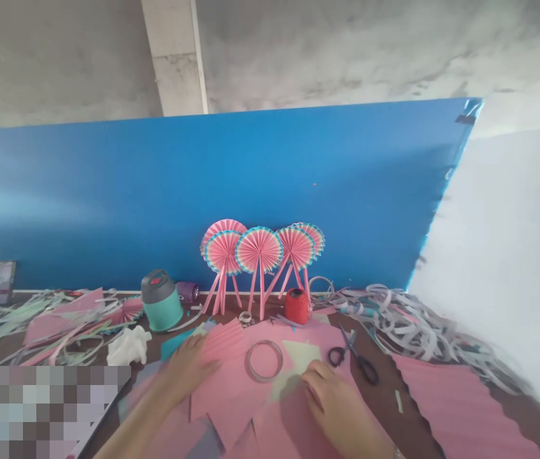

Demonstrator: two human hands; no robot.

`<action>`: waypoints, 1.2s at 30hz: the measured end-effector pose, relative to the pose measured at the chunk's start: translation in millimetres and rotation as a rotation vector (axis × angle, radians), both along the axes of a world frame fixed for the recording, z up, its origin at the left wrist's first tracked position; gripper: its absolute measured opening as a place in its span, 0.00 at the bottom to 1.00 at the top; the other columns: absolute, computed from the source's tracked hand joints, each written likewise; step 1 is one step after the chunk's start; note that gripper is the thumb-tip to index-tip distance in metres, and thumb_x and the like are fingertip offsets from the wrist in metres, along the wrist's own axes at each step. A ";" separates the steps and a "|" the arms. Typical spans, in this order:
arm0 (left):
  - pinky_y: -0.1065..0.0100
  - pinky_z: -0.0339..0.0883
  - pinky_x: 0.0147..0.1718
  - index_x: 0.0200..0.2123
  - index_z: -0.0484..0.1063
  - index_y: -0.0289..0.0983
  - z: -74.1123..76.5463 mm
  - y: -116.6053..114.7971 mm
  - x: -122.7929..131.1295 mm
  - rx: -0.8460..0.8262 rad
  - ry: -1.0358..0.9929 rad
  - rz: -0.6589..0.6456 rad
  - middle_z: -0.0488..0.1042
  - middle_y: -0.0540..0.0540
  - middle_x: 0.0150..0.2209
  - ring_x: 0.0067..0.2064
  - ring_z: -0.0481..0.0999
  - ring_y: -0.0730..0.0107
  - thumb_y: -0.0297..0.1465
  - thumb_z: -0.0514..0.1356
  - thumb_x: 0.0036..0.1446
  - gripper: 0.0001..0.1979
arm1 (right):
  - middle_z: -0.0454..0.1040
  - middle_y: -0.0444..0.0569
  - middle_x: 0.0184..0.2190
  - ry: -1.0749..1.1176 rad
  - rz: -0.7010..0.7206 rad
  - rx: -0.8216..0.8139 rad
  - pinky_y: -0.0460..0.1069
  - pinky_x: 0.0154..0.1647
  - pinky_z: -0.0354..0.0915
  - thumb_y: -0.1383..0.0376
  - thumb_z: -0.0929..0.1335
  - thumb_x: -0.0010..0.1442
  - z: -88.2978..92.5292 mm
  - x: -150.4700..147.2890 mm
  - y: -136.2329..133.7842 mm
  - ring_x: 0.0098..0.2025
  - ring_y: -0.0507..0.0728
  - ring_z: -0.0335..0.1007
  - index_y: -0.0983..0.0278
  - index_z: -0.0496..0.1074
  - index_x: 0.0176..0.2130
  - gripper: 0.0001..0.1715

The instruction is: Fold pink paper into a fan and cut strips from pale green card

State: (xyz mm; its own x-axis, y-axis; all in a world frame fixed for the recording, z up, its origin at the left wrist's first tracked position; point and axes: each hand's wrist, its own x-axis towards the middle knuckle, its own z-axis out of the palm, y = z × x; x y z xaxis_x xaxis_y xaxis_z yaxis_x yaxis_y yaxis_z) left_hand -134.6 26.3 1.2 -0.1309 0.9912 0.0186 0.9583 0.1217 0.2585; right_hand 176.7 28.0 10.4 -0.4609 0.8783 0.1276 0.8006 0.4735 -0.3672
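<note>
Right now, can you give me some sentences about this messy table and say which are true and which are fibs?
1. The left hand touches pleated pink paper. True.
2. The right hand holds the scissors. False: they lie apart from it.
3. Paper fans stand in front of the blue panel. True.
4. The red spool sits inside the round hoop. False: it stands beyond it.

A dark brown tabletop [385, 403] is bearing overlapping pink paper sheets [234, 408] at centre, a tangle of pale paper strips [396, 325] at right, a teal-and-grey container [162, 305], a crumpled white wad [129, 346] and, towards the rear, upright pleated paper fans [259, 250].
</note>
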 end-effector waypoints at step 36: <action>0.61 0.63 0.36 0.22 0.71 0.37 -0.9 72.2 -23.2 0.102 -0.214 0.235 0.77 0.44 0.30 0.38 0.75 0.55 0.30 0.60 0.44 0.02 | 0.72 0.51 0.38 -0.205 0.031 -0.001 0.48 0.41 0.57 0.79 0.57 0.54 -8.4 1.3 13.0 0.41 0.56 0.67 0.65 0.72 0.36 0.19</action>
State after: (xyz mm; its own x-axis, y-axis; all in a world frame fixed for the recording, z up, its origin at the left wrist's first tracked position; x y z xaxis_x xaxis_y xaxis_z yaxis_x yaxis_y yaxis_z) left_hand -157.8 98.5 0.3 -0.3679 0.9277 0.0640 0.8297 0.2964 0.4730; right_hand 177.9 41.0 2.0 -0.5043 0.8631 0.0276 0.8434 0.4991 -0.1990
